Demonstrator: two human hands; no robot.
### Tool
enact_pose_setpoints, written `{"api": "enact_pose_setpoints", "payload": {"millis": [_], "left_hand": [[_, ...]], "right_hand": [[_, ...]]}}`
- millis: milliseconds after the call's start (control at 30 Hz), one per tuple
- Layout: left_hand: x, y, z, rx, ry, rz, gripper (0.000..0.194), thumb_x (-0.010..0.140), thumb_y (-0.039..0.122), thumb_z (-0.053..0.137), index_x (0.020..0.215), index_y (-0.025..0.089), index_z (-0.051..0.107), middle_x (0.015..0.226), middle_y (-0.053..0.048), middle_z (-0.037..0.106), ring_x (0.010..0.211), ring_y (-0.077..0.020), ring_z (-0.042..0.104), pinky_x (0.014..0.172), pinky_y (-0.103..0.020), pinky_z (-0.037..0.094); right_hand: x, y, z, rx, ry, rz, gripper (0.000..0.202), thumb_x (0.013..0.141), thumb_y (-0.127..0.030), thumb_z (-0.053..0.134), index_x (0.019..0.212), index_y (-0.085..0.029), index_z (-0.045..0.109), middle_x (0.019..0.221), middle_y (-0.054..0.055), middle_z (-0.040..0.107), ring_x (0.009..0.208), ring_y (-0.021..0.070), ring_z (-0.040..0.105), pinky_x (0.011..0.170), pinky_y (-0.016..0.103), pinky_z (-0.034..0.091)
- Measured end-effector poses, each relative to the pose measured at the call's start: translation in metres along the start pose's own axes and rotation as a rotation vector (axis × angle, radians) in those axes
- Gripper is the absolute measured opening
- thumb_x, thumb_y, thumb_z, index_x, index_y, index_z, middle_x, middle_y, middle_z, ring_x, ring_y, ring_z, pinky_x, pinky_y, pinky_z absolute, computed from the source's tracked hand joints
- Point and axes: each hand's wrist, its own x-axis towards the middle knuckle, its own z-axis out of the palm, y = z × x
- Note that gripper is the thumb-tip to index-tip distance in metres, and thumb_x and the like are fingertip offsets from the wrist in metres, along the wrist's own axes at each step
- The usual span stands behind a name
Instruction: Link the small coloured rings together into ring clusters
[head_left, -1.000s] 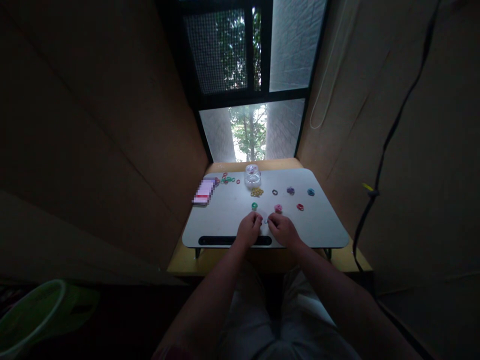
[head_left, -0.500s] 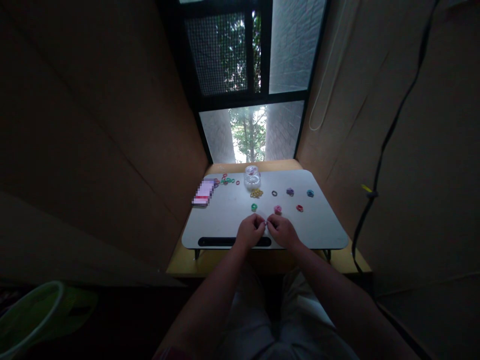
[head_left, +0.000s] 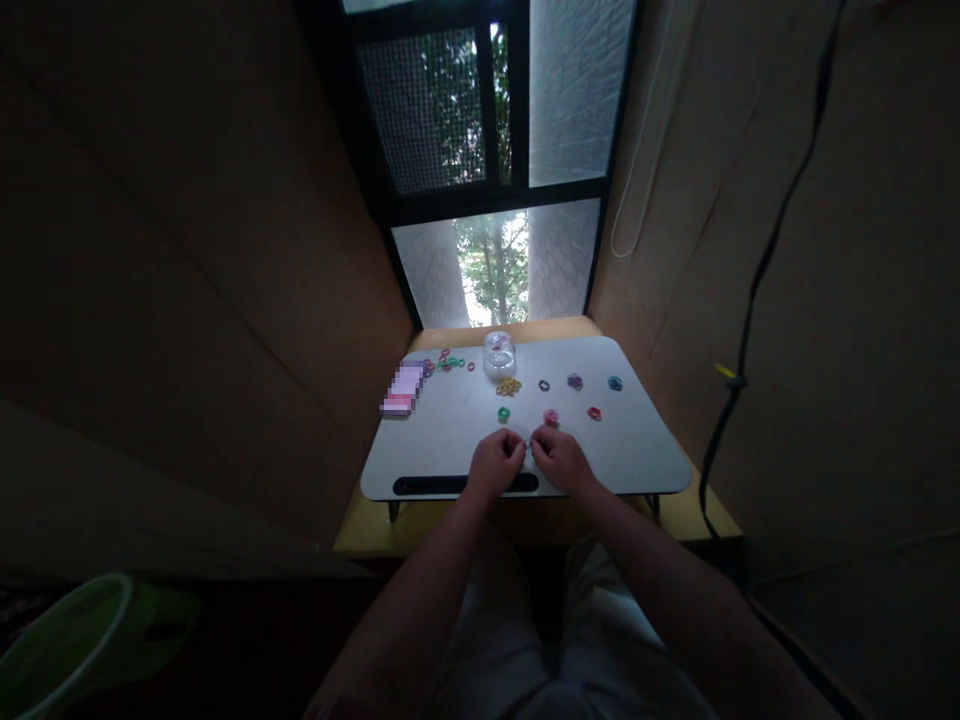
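Over the front of a white lap table [head_left: 637, 450], my left hand [head_left: 496, 462] and my right hand [head_left: 561, 460] are close together, fingers pinched. What lies between the fingertips is too small to make out. Just beyond them are small piles of rings: green [head_left: 503, 414], pink [head_left: 551, 417] and red [head_left: 594, 413]. Farther back sit a yellow pile [head_left: 508, 386], a dark ring [head_left: 544, 385], a purple pile [head_left: 574, 381] and a blue pile [head_left: 615, 383]. A clear jar [head_left: 499, 356] stands behind the yellow pile.
A phone with a blurred screen [head_left: 405, 388] lies at the table's left edge, beside mixed red and green rings [head_left: 450, 364]. A black slot [head_left: 431, 485] runs along the front edge. A green basket [head_left: 97, 640] is at the lower left; a dark strap [head_left: 757, 280] hangs at right.
The view has shifted slightly, moving the table a little left in the picture. Both hands stay pinched near each other, with a small gap between their fingertips.
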Motion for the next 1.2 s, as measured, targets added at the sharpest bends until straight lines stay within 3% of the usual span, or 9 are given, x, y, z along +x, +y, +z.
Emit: {"api": "enact_pose_setpoints", "payload": {"millis": [567,1200], "left_hand": [[0.0011,-0.0004,0.003,0.123,-0.028,-0.023,0.011,0.071,0.026,0.058,0.067,0.017,0.062,0.061,0.001,0.061,0.055,-0.0102,0.051,0.056,-0.023,0.035],[0.0005,-0.0028,0.0026,0.078,-0.029,-0.007,0.005,0.069,0.019,0.054,0.07,0.017,0.059,0.059,0.003,0.056,0.054,-0.0095,0.048,0.056,-0.022,0.035]], "right_hand": [[-0.0012,-0.0023,-0.0009,-0.004,-0.032,0.0,0.013,0.08,-0.022,0.049,0.069,-0.02,0.055,0.061,-0.001,0.055,0.057,0.0116,0.047,0.056,0.022,0.032],[-0.0009,-0.0018,-0.0003,-0.021,-0.007,0.002,0.014,0.08,-0.022,0.048,0.069,-0.02,0.055,0.06,-0.002,0.052,0.056,0.0111,0.046,0.056,0.022,0.032]]}}
